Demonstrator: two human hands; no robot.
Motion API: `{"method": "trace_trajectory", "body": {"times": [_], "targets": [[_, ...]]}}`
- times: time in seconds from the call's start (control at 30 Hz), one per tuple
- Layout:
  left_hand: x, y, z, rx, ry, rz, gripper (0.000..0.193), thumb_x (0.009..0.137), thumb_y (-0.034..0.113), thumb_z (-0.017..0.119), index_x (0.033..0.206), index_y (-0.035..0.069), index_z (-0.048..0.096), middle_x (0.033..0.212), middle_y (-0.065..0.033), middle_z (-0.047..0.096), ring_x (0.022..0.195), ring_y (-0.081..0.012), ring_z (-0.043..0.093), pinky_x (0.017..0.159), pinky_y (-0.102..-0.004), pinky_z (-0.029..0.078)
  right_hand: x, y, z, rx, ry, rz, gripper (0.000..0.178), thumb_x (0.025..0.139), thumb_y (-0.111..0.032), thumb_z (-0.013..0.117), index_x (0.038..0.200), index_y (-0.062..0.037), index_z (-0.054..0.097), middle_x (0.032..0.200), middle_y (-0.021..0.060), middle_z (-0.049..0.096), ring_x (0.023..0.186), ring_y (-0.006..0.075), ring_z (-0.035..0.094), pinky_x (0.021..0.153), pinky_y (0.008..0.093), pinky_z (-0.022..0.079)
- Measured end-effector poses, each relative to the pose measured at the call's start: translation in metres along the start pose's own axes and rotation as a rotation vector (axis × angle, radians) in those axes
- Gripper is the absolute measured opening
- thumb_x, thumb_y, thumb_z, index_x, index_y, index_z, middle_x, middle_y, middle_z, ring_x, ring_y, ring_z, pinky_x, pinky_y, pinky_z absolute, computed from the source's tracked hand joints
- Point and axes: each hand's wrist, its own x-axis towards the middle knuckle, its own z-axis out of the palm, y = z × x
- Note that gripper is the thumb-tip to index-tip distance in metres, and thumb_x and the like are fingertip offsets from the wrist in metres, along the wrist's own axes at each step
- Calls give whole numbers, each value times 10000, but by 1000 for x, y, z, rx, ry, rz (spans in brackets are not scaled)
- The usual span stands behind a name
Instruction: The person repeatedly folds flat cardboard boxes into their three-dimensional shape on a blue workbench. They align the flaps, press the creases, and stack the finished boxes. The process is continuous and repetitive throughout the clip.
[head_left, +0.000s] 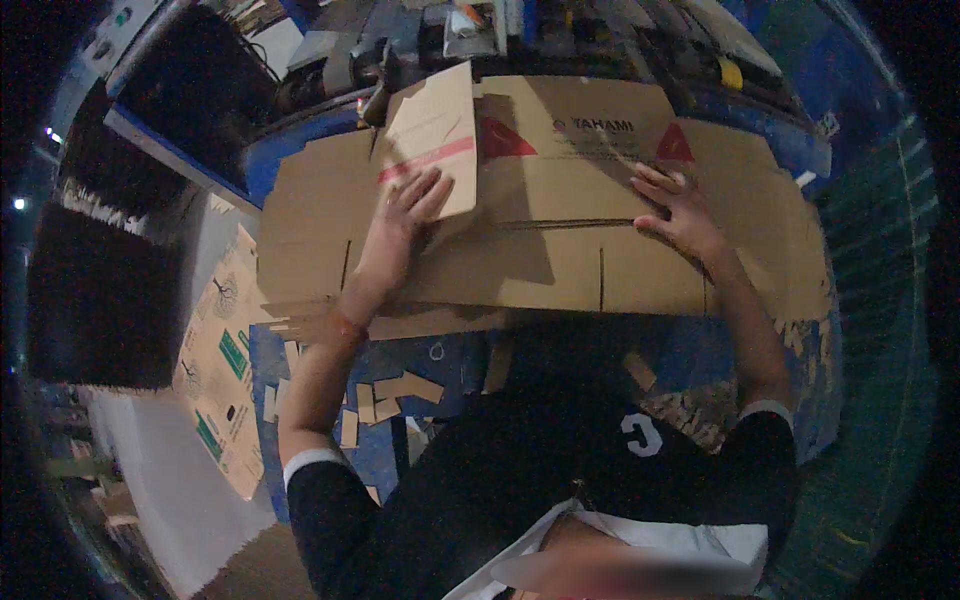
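A flat sheet of brown cardboard (570, 265), creased and slotted like an unfolded box, lies across the work surface in front of me. It bears red triangles and dark print. At its left part a lighter panel with a red stripe (430, 130) stands tilted up and casts a shadow on the sheet. My left hand (408, 212) rests its fingers against the lower part of that panel, holding nothing. To the right, my right hand (685, 215) lies on the sheet below a red triangle, fingers spread and thumb apart. More cardboard edges show beneath the sheet.
Behind the sheet runs a dark machine (440, 60) with metal parts and a yellow piece (731, 72). Small cardboard scraps (385, 400) lie on the blue surface near my body. A printed cardboard sheet (228, 365) and dark stacks (105, 290) are at the left.
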Motion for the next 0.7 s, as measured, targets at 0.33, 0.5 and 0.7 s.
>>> {"method": "trace_trajectory", "body": {"times": [0.33, 0.5, 0.7], "targets": [[132, -53, 45, 418, 226, -458, 595, 892, 191, 504, 1432, 92, 274, 1341, -204, 442, 1252, -353, 427, 995, -561, 336, 128, 48, 29, 100, 142, 132, 460, 910, -362, 517, 1312, -138, 504, 1401, 137, 422, 1221, 372, 443, 1005, 456, 372], [92, -32, 15, 137, 568, -289, 842, 734, 172, 728, 1404, -16, 255, 1405, -249, 340, 1328, -416, 283, 1065, -491, 285, 104, 54, 24, -72, 393, 44, 469, 894, -346, 563, 1290, -102, 497, 1221, 208, 556, 1076, 365, 556, 895, 428, 447], [-112, -36, -44, 226, 508, -1135, 683, 785, 249, 675, 1313, -59, 370, 1352, -259, 406, 1295, -400, 359, 1016, -493, 321, -139, 157, 17, 356, 740, 905, 557, 820, -245, 650, 1293, -7, 478, 1296, 186, 511, 1119, 303, 523, 940, 393, 440]]}}
